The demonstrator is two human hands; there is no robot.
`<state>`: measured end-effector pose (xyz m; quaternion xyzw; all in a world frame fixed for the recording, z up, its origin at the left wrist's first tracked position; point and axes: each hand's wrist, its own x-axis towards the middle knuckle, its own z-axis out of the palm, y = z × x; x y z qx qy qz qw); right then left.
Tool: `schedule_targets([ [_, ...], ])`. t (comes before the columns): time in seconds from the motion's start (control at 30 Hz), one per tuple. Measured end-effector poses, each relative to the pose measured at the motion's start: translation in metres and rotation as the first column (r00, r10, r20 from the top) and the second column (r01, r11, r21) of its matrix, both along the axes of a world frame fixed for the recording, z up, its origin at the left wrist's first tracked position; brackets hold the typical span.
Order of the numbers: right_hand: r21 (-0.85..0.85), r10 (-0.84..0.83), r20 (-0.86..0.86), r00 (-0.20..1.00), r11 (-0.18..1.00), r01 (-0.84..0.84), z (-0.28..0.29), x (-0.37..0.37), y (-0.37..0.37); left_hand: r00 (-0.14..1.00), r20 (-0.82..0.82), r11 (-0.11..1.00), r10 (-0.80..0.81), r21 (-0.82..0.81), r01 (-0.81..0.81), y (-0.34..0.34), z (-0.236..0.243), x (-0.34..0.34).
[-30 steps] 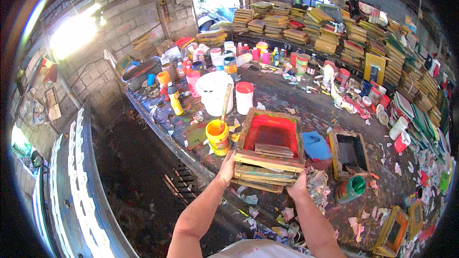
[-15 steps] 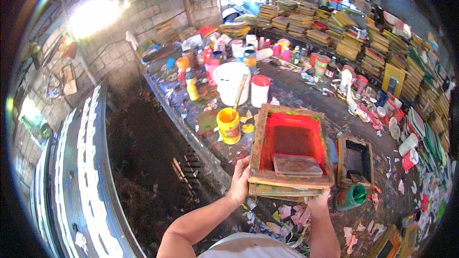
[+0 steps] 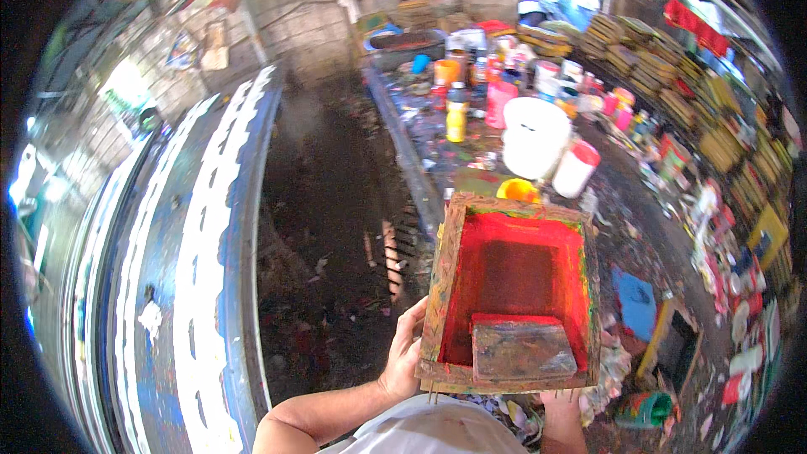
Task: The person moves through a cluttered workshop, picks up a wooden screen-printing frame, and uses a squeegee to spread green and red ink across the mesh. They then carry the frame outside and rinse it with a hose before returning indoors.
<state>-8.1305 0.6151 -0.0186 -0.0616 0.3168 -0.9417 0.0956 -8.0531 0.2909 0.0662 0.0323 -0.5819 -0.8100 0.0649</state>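
Note:
Both my hands carry a wooden screen printing frame [image 3: 441, 286] in front of my body. Red ink [image 3: 517, 231] coats its inner walls and mesh, with a darker rectangle in the middle. A wooden squeegee [image 3: 523, 353] rests inside, against the near end. My left hand [image 3: 405, 357] grips the frame's left side near the close corner. Beneath the near right corner, my right hand [image 3: 561, 405] supports it, its fingers mostly hidden under the wood. A yellow ink pot [image 3: 519, 191] shows just past the far edge, partly covered.
A white bucket [image 3: 535, 141] and a red-lidded white jar [image 3: 576, 170] stand on the cluttered table. To the right are a smaller frame [image 3: 672, 345] and a green container [image 3: 646, 410]. A long printing table [image 3: 223, 269] runs along the left, across a dark aisle [image 3: 324, 219].
My view has swung left, so the cluttered table sits farther right. The frame, still in both hands, appears closer to my body and away from the smaller frame.

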Motion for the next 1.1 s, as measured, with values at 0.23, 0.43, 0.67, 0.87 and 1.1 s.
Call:
schedule_targets([
  [0.23,-0.011,0.319,0.006,0.948,0.948,-0.319,-0.001,-0.085,-0.145,0.95,-0.004,0.95,0.313,-0.021,-0.313,-0.11,-0.01,0.012],
  [0.43,-0.025,0.516,0.003,0.857,0.857,-0.515,0.012,-0.132,-0.295,0.859,-0.067,0.861,0.508,0.039,-0.507,-0.208,-0.006,0.007],
  [0.67,-0.068,0.684,-0.091,0.724,0.721,-0.689,0.033,-0.194,-0.45,0.767,-0.087,0.77,0.636,0.129,-0.624,-0.314,0.004,-0.022],
  [0.87,0.329,0.529,-0.151,0.835,0.823,-0.462,0.015,-0.265,-0.551,0.667,0.001,0.652,0.745,0.213,-0.728,-0.384,-0.004,-0.089],
  [1.1,-0.188,0.756,-0.027,0.654,0.639,-0.746,0.02,-0.396,-0.657,0.597,0.002,0.563,0.802,0.334,-0.756,-0.457,-0.008,-0.201],
])
